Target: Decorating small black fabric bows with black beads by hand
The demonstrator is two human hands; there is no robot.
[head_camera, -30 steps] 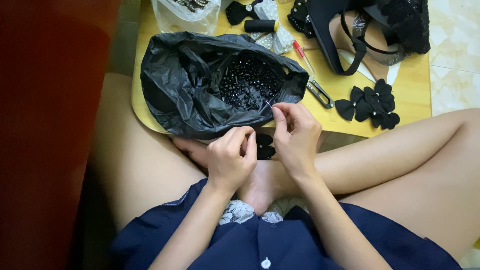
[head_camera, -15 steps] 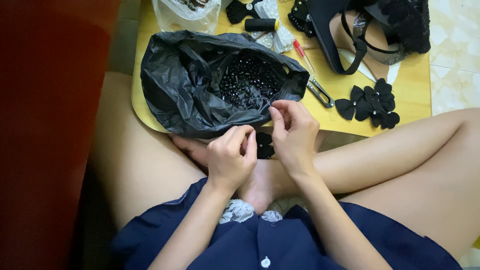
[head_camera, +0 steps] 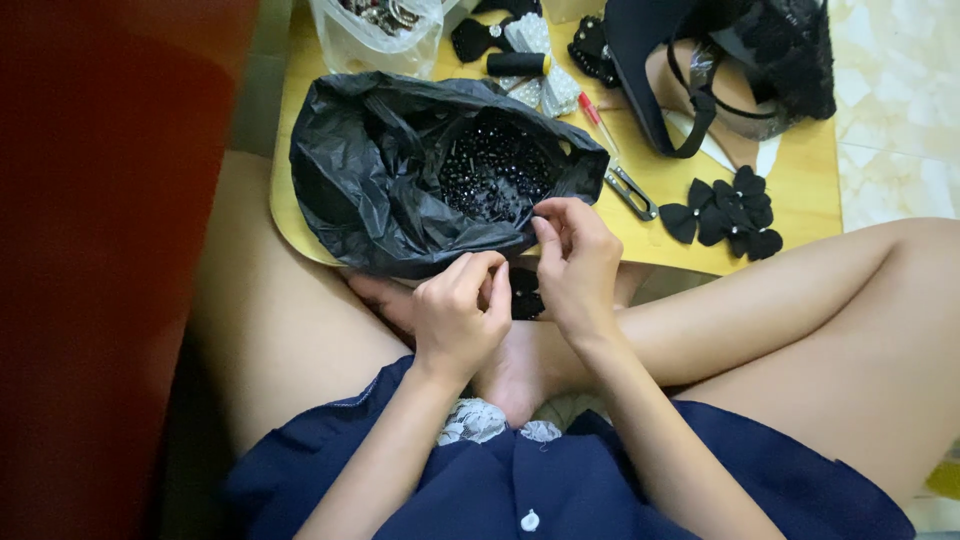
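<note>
My left hand (head_camera: pixel 455 315) is closed over my lap, its fingers pinching a small black fabric piece (head_camera: pixel 522 298) that is mostly hidden between my two hands. My right hand (head_camera: pixel 575 265) is just to the right of it, with thumb and forefinger pinched together on a thin needle at the rim of a black plastic bag (head_camera: pixel 380 170). The bag lies open on a low wooden table (head_camera: pixel 800 170) and holds several small black beads (head_camera: pixel 495 170).
Black fabric bows (head_camera: pixel 725 210) lie at the table's right, with metal thread snips (head_camera: pixel 632 192) and a red-handled tool (head_camera: pixel 598 118) nearer the bag. A black spool (head_camera: pixel 517 63), a clear bag (head_camera: pixel 375 30) and a black strapped shoe (head_camera: pixel 700 60) sit at the back. A red surface (head_camera: pixel 100 250) stands on the left.
My right hand's fingers have drawn in and down from the bag's opening towards my left hand. The thin thread seen above them earlier no longer shows. My left hand has barely moved.
</note>
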